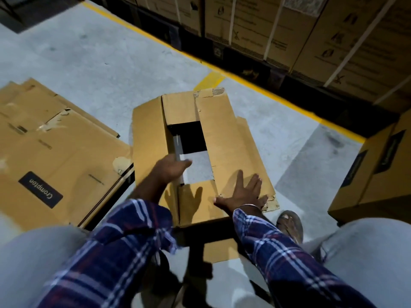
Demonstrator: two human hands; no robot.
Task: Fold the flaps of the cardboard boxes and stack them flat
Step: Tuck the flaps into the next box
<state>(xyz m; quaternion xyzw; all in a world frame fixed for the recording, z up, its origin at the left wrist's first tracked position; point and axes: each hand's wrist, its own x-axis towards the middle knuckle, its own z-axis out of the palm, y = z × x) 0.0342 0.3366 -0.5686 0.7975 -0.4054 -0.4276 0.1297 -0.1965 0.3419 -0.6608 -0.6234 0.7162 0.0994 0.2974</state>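
Observation:
A brown cardboard box (pixel 149 134) stands on the grey floor in the middle of the head view, its top open so that floor shows through a gap between the flaps. My right hand (pixel 242 193) lies flat with spread fingers on the long right flap (pixel 224 134), near its torn near corner. My left hand (pixel 172 166) is at the inner edge of the left flap beside the opening, fingers loosely bent; whether it grips the edge is unclear. A pile of flattened boxes (pixel 44 141) with a dark "Crompton" label lies to the left.
Strapped cartons (pixel 311 32) line the far side behind a yellow floor line (pixel 255 85). Another upright box (pixel 375 172) stands at the right. My foot in a sandal (pixel 290 225) is by the box's near right corner. Grey floor (pixel 89 63) lies open beyond the pile.

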